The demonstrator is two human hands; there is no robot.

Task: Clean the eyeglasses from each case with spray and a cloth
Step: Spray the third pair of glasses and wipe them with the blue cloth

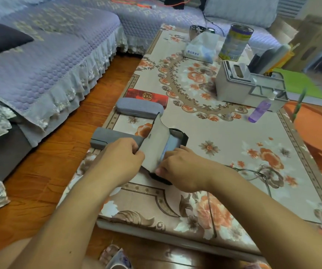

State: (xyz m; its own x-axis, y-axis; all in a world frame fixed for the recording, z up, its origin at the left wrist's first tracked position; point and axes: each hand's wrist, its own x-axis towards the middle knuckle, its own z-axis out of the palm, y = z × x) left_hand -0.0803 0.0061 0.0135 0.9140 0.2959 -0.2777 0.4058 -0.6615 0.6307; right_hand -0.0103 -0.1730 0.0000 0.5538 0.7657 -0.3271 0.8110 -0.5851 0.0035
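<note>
A black eyeglass case (177, 134) with a grey lining lies open near the table's front left. My left hand (121, 156) grips its raised grey flap (156, 144). My right hand (181, 166) pinches the case's near edge, beside a bluish cloth (170, 145) inside it. A pair of thin-framed eyeglasses (257, 175) lies on the table just right of my right wrist. Two grey cases (139, 108) (109, 138) and a red case (146, 97) lie shut to the left. The purple spray bottle (261, 109) stands at the right.
The table (233, 144) wears a floral cover. A grey organiser box (249, 84), a tin can (235, 42), a tissue pack (200, 48) and metal cups stand at the back. A sofa runs along the left. An orange stool (317, 131) is at the right.
</note>
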